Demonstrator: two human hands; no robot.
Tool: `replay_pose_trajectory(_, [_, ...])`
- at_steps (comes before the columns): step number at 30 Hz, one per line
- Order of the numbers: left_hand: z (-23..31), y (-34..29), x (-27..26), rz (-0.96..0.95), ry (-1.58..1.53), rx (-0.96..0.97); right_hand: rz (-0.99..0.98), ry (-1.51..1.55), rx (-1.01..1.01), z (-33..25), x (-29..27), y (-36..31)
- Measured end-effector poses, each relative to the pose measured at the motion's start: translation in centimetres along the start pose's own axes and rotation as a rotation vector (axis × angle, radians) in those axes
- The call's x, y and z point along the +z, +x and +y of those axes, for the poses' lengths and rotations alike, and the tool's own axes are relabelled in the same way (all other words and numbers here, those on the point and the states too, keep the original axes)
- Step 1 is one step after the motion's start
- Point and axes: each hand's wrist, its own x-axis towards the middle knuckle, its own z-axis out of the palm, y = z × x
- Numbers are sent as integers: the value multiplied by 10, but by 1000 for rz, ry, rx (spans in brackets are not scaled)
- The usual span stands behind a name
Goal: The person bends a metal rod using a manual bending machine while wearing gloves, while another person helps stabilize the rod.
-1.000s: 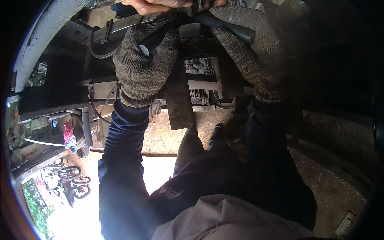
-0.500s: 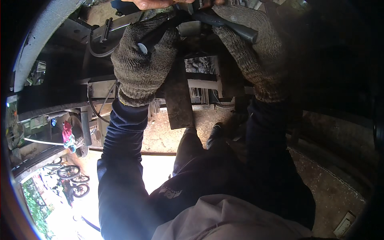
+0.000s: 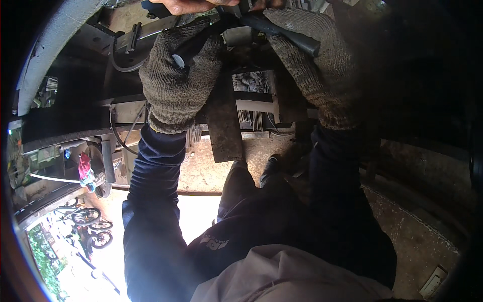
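Observation:
Grey knitted work gloves cover both of my hands at the top of the view. My left hand [image 3: 178,80] is closed round a dark tube-like handle [image 3: 197,41], whose pale round end shows between thumb and fingers. My right hand [image 3: 322,65] is closed on a second dark handle [image 3: 294,40], with its blunt end sticking out beside the thumb. The handles slant toward each other at a dark metal part [image 3: 236,19]; I cannot tell whether they join. Another person's bare hand [image 3: 188,5] is right beyond it, cut off by the upper edge.
A flat dark metal plate [image 3: 225,131] hangs below my hands, above the floor and my feet. Thin rods [image 3: 251,120] sit in an opening beside it. At left are a cable [image 3: 118,133], a pink cloth [image 3: 84,163] on machinery, and bicycles [image 3: 86,216] outside.
The right handle and my right hand have shifted slightly to the left. My left hand has barely moved, and both hands keep their grip. More of a dark bar shows outside at lower left.

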Motion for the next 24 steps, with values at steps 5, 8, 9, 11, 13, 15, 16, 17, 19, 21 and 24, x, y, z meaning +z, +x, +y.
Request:
replay_pose_trajectory(5, [-2, 0, 1, 27, -29, -58, -13, -92, -68, 4, 0, 1])
replay_pose_trajectory(8, [-6, 0, 3, 32, -49, -31, -55, -183, -133, -4, -5, 5])
replay_pose_trajectory(9, [-6, 1, 3, 33, -63, -35, -59, -145, -106, -4, -5, 5])
replay_pose_trajectory(11, [-4, 1, 3, 36, -87, -44, -62, -122, -78, -4, -4, 3])
replay_pose_trajectory(13, [1, 3, 2, 27, -63, -27, -63, -159, -77, -6, -4, 3])
replay_pose_trajectory(15, [2, 3, 1, 20, -53, -27, -26, -32, -61, 1, 0, 1])
replay_pose_trajectory(16, [1, 2, 2, 16, -55, -35, -7, 30, -52, 3, 1, 0])
replay_pose_trajectory(17, [0, 2, 2, 12, -58, -43, -14, -36, -56, 3, -1, -1])
replay_pose_trajectory(19, [-3, 0, 2, 22, -84, -56, -28, -160, -67, -3, -2, 1])
replay_pose_trajectory(21, [-4, 0, 1, 24, -104, -72, -27, -83, -80, -1, -1, 1])
replay_pose_trajectory(24, [-2, 1, 2, 26, -86, -76, -35, -62, -71, -2, -1, 2])
